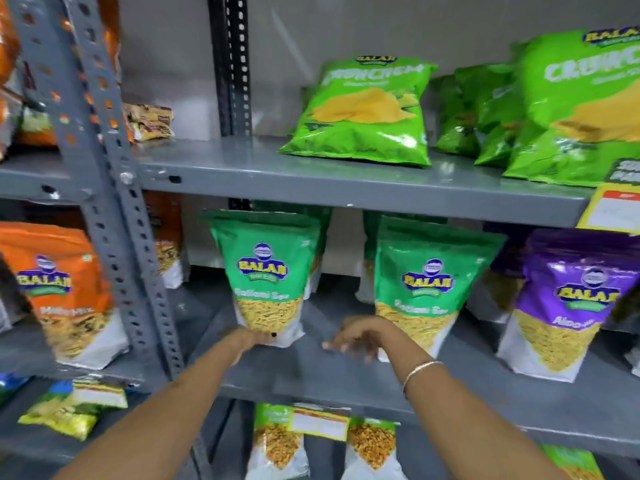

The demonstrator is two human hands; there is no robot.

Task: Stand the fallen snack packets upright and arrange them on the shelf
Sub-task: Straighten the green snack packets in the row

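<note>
A big grey metal rack [114, 188] fills the view, with flat shelves one above the other. The middle shelf [346, 372] holds tall snack bags that stand up. On the top shelf [242, 168] sit puffy bright green chip bags [360, 112], leaning back a little, with more green ones to the right.

On the middle shelf, a purple bag [561, 306] stands at the right. An orange bag [65, 292] stands at the left, past the rack post. Between them are two dark green bags with yellow snacks showing through a clear part. The left green bag [266, 271] stands up straight near the front edge. The right green bag [429, 282] stands beside it, with a gap between them.

The left hand [249, 337] is at the bottom of the left green bag and touches its lower corner. Its fingers are hidden behind the wrist, so I cannot tell if it grips the bag. The right hand [356, 336] hangs in the gap between the two green bags, blurry, fingers spread loose and holding nothing. A thin bangle [420, 372] is on the right wrist.

A yellow price tag [613, 211] hangs at the right edge of the top shelf.
</note>
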